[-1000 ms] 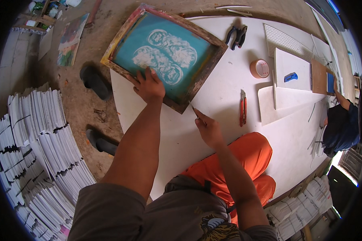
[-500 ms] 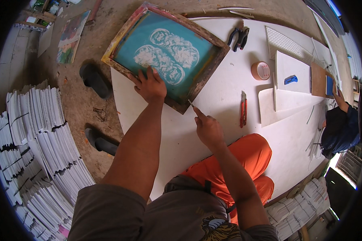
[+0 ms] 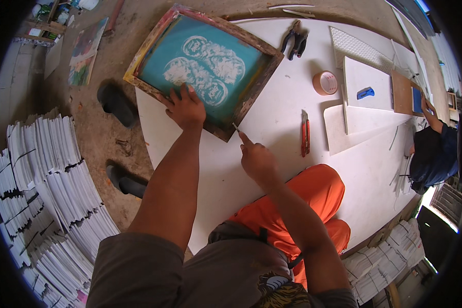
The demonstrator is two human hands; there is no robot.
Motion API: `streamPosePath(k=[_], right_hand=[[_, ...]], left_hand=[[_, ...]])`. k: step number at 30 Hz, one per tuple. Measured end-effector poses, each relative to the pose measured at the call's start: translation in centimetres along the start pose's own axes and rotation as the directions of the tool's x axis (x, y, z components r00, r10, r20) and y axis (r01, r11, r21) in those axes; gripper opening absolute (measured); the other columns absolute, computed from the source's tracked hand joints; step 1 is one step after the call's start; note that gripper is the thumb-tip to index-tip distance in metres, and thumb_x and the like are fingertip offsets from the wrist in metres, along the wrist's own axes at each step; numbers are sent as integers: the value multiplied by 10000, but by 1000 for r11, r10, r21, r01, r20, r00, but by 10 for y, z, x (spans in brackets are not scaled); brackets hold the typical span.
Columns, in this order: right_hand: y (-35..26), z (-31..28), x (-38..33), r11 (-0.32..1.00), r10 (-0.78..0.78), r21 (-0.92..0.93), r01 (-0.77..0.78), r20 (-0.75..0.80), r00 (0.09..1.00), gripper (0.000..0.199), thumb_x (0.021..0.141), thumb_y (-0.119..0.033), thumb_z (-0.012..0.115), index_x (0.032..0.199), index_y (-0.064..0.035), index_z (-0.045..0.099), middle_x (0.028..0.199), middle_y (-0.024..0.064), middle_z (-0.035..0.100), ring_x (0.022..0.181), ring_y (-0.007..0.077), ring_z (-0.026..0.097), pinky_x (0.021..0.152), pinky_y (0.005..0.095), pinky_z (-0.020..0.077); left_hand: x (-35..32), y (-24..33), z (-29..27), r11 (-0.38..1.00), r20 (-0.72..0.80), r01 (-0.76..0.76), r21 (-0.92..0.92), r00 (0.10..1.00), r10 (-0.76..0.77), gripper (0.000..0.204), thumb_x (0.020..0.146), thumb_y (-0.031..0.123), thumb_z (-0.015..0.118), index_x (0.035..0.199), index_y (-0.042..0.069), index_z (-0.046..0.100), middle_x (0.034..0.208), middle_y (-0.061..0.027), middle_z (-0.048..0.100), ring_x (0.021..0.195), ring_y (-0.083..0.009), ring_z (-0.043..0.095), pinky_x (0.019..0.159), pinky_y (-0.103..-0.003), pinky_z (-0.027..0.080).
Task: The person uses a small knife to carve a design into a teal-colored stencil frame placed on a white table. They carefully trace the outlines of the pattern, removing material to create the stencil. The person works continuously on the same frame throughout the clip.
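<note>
A wooden silk-screen frame point(image 3: 254, 88) with teal mesh and a pale printed design lies tilted across the far left of the white board point(image 3: 272, 128). My left hand point(image 3: 188, 109) rests over its near left rail, fingers spread onto the mesh. In my right hand point(image 3: 258, 160), fingers closed, is a thin metal tool point(image 3: 235, 126) whose kind I cannot make out; its tip is at the frame's near corner. To the right of that hand lies a red utility knife point(image 3: 305, 134).
Black-handled pliers point(image 3: 295, 41), a tape roll point(image 3: 325, 82) and a blue cutter point(image 3: 365, 93) lie farther off. Another person's hand point(image 3: 432, 115) touches a brown-and-blue piece at the right. Bundled white sheets point(image 3: 61, 179) and black slippers point(image 3: 117, 104) are on the left.
The whole view has shifted slightly, so everything sits a little up and to the left. Both hands keep nearly the same places against the frame.
</note>
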State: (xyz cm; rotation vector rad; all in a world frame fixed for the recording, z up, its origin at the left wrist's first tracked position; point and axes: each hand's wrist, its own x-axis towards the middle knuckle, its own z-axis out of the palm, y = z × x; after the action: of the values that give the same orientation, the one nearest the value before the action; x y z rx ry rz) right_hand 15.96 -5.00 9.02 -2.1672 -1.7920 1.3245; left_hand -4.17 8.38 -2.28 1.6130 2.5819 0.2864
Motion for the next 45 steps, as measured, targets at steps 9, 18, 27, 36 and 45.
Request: streamPosePath(k=[9,18,27,36,45], right_hand=[[11,25,0,998,-16,-64,11,-79,997,424,1061,-247,565,1481,-207,602,897,256,717,875,441,719,808,505,574],[35,9,14,300,28,836,-460,474,880,495,1095,-384,556,1565,-241,496,754,33,595,555,180,560,493,367,471],[37,25,3,616,34,765,-189,214,976,423,1083,-330,555,1495,-239,567,809,113,634,678,270,657,639,467,548],[20,23,-18,998,-63,-3,63,-83,995,408,1052,-309,580,1459,-311,575,964,213,710,879,438,715,795,561,577],[8,13,-17,992,-45,-118,42,-21,999,416,1066,-327,549,1482,-327,543,978,209,711,898,419,724,782,552,585]], left_hand=[[0,-1,-2,1000,15,-4,21,1000,4,524,1114,525,311,1485,247,555,1579,-178,422,1566,-544,105,1110,-711,380],[0,-2,-3,1000,36,7,4,999,-7,562,1117,547,264,1488,241,555,1593,-185,410,1573,-533,92,1129,-714,353],[1,3,-7,999,90,30,26,995,-32,560,1116,534,238,1516,261,519,1620,-169,373,1578,-513,94,1146,-671,334],[0,4,-9,999,102,31,26,994,-34,554,1117,529,239,1519,264,512,1627,-166,362,1579,-506,90,1160,-663,325],[0,4,-9,1000,82,29,12,996,-30,543,1120,520,244,1503,261,529,1613,-167,380,1577,-504,103,1157,-664,327]])
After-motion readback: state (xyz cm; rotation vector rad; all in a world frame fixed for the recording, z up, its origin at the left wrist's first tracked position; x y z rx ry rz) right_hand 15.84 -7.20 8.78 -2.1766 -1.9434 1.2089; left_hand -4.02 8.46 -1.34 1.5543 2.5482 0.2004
